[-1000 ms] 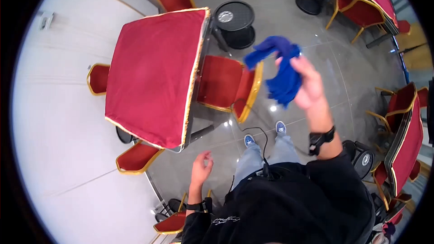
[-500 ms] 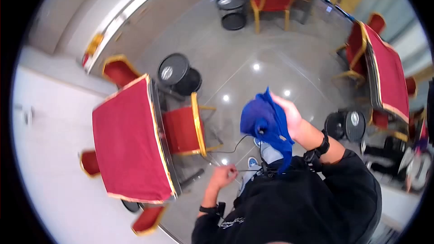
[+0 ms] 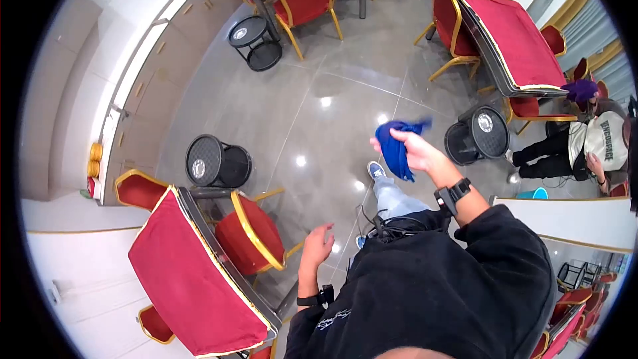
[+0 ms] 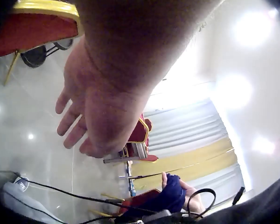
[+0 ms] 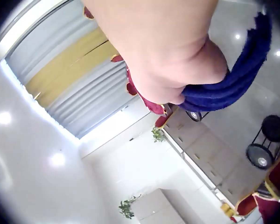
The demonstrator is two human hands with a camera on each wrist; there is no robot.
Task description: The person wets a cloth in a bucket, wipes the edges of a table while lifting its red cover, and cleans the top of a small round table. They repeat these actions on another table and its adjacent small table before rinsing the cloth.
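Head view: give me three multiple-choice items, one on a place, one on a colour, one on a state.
1. Where is the crumpled blue cloth?
A. on a table top
B. in the right hand, above the glossy grey floor
C. on a chair seat

2. What colour is the cover of the square table nearest the left hand?
A. green
B. white
C. red with gold trim

3. How is the left hand?
A. open, holding nothing
B. gripping a chair back
C. pinching the cloth

Answers:
1 B: the fingers curl round the cloth in mid-air.
2 C: the cover is red, edged in gold.
3 A: its fingers are loosely spread and nothing lies in them.
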